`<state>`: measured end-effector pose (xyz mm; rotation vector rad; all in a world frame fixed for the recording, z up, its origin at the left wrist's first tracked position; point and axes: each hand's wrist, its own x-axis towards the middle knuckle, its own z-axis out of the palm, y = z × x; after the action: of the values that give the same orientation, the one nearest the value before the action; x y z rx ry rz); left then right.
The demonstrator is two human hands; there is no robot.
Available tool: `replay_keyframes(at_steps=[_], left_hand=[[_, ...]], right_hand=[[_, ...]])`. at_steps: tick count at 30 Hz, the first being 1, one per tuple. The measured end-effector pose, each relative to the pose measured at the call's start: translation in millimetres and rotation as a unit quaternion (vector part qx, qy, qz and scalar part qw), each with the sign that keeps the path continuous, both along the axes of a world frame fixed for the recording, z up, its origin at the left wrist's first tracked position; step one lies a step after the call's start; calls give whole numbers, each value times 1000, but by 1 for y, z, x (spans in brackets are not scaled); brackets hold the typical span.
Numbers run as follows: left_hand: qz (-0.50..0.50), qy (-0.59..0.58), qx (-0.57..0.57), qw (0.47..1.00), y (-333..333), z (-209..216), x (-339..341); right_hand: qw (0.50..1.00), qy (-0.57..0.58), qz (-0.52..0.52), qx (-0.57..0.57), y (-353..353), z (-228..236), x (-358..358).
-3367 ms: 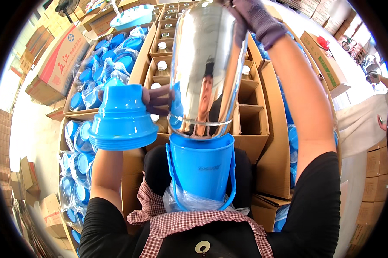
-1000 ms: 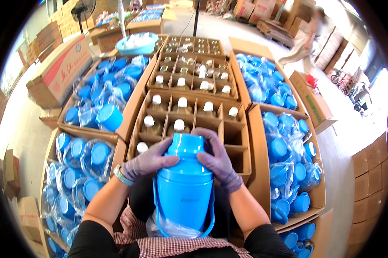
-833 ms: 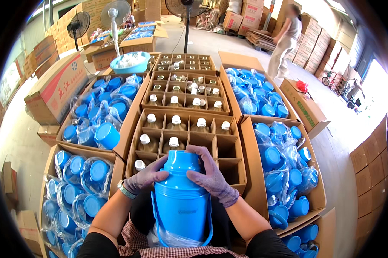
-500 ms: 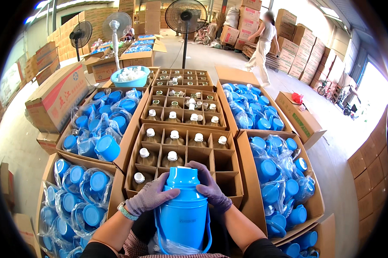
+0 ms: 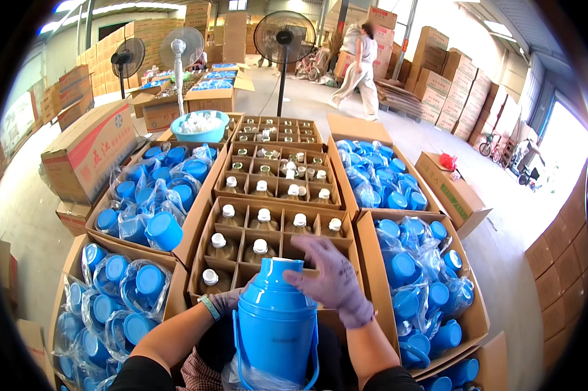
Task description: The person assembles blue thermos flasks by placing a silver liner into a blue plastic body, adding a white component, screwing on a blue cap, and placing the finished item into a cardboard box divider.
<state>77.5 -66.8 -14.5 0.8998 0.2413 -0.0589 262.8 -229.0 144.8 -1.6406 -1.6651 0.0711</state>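
A blue plastic thermos flask (image 5: 275, 319) with a carry handle stands upright between my arms, low in the middle of the view. My right hand (image 5: 331, 279), in a purple glove, lies over its sloped blue top by the white mouth. My left hand (image 5: 225, 302), gloved too, is mostly hidden behind the flask's left shoulder and touches it. Just beyond the flask is a divided cardboard box (image 5: 268, 242) holding silver glass flask liners with white stoppers.
Boxes of blue flask parts in clear bags stand left (image 5: 152, 199) and right (image 5: 416, 274). More divided boxes of liners (image 5: 273, 166) lie further back, with a blue basin (image 5: 200, 125). Standing fans (image 5: 283, 40) and stacked cartons ring the floor. A person (image 5: 359, 65) walks at the back.
The shiny liner and loose blue top held up earlier are now assembled in the flask. My hands twisted on the top, and my head has tilted up, showing more of the hall.
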Motion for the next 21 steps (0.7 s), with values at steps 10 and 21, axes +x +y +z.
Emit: replay_keyframes(at_steps=[10, 21], left_hand=[[154, 33, -81, 984, -31, 54, -18], [246, -298, -99, 917, -34, -12, -35]], right_hand=[[969, 211, -28, -126, 13, 46, -32], [978, 32, -11, 207, -76, -27, -104]])
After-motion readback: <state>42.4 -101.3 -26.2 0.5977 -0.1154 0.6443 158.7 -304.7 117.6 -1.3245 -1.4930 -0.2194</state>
